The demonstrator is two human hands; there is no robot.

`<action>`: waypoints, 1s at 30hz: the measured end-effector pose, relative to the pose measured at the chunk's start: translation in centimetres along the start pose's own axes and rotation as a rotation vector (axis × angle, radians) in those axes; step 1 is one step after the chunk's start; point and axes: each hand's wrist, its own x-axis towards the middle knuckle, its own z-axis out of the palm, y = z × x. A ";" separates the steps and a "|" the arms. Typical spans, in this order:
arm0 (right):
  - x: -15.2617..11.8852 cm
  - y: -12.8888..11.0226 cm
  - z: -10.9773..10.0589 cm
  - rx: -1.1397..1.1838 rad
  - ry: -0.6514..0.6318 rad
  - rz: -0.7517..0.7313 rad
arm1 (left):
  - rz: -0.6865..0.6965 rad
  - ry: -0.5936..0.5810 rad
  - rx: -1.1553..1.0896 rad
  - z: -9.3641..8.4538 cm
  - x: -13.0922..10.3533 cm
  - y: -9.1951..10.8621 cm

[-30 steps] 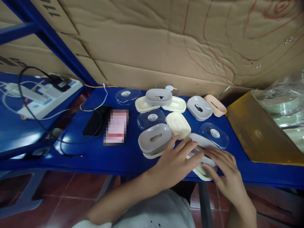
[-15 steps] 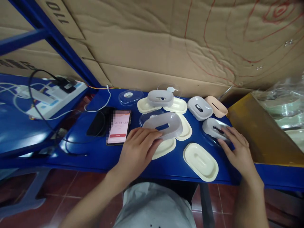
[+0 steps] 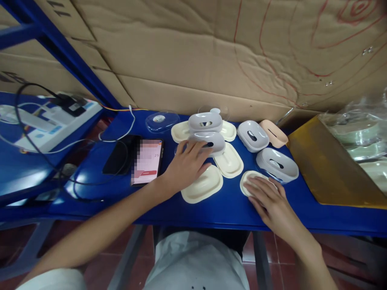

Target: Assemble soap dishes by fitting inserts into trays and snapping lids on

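Note:
My left hand (image 3: 189,165) rests with bent fingers on a grey slotted oval dish (image 3: 216,141), just in front of another grey dish (image 3: 204,121). Over a cream oval tray (image 3: 245,183) at the right lies my right hand (image 3: 267,193), its fingers spread across the top and hiding much of it. Cream trays (image 3: 203,186) (image 3: 229,161) lie between the hands. Behind my right hand are a grey dish (image 3: 279,164) over a clear lid, another grey dish (image 3: 252,136) and a peach one (image 3: 274,135).
A phone (image 3: 147,161) and a black object (image 3: 119,157) lie left on the blue table (image 3: 187,215). Farther left are a power strip (image 3: 60,129) and cables. A clear lid (image 3: 161,121) sits at the back. An open carton (image 3: 314,161) with wrapped pieces stands right.
My right hand has left the right grey dish and moved onto the near cream tray. The grey dish under my left hand has shifted back, and that hand now lies over it.

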 end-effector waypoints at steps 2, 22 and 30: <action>1.1 0.1 -0.5 0.008 0.001 -0.019 | 0.054 -0.001 -0.008 -0.8 -1.1 1.0; 9.0 3.5 -1.4 0.069 -0.163 -0.082 | 0.127 -0.113 -0.261 0.0 -4.4 1.9; 9.6 3.0 -0.7 -0.084 -0.006 -0.053 | -0.176 0.018 -0.178 -0.5 -3.4 -0.8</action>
